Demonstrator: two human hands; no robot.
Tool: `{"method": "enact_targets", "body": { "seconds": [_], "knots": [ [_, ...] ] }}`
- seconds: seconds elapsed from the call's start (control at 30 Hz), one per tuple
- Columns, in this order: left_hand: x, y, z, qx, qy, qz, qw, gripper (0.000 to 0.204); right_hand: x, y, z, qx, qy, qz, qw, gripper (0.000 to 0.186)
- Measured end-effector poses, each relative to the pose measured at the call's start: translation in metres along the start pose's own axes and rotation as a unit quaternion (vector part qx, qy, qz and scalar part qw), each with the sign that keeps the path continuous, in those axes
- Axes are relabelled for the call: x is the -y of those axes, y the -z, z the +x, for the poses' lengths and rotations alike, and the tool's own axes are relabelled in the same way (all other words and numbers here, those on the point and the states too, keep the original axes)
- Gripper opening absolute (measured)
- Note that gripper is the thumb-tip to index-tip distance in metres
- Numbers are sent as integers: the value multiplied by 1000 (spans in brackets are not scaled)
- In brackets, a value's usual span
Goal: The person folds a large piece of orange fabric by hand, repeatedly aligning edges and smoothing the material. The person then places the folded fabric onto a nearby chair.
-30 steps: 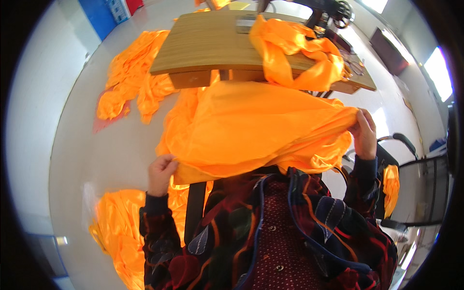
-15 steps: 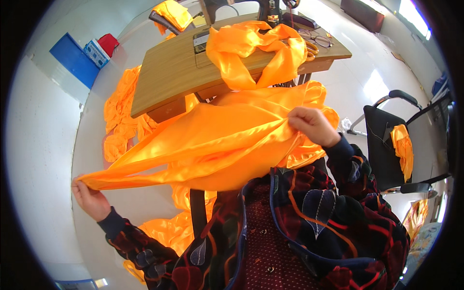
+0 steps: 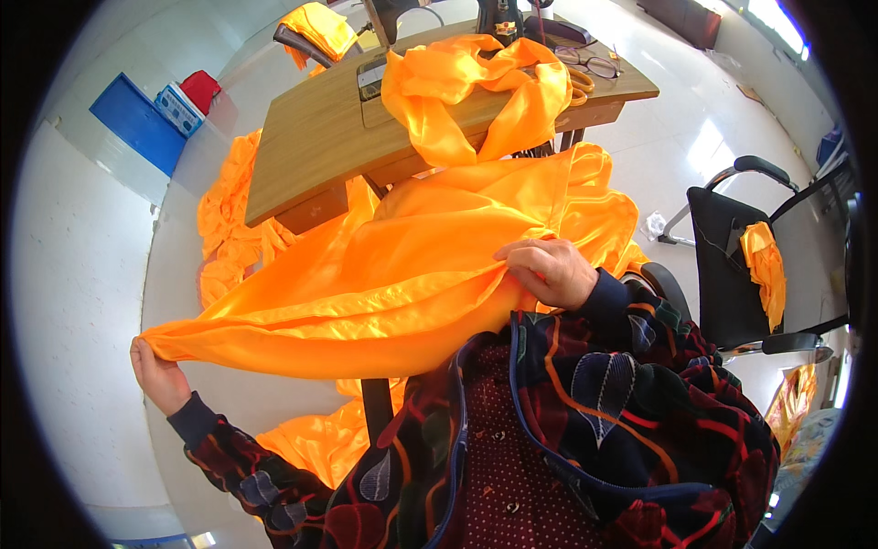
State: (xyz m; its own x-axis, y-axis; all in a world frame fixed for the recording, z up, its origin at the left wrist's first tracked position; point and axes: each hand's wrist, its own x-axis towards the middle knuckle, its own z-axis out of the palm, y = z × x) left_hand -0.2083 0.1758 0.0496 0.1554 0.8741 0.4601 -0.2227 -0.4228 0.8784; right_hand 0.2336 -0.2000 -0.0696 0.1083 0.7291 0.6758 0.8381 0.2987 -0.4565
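Shifted since a moment ago, the right hand [image 3: 549, 272] sits lower, closer to the body and nearer the left hand [image 3: 160, 373]; both pinch the orange cloth [image 3: 366, 306], which spans between them and spreads beyond the right hand toward the bench [image 3: 306, 137]. Drawing out the edge seems the step in hand, the next move probably calling for even tension. Satiny, the cloth shows long folds running from hand to hand.
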Motion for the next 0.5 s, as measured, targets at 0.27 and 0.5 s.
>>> {"method": "enact_targets", "body": {
  "seconds": [0.27,0.5],
  "knots": [
    [10,23,3,-12,7,0,1000,21,2,-2,2,55,-36,-61,996,11],
    [11,30,0,-18,6,1,1000,20,0,-10,1,21,-94,-59,994,13]
  ]
}}
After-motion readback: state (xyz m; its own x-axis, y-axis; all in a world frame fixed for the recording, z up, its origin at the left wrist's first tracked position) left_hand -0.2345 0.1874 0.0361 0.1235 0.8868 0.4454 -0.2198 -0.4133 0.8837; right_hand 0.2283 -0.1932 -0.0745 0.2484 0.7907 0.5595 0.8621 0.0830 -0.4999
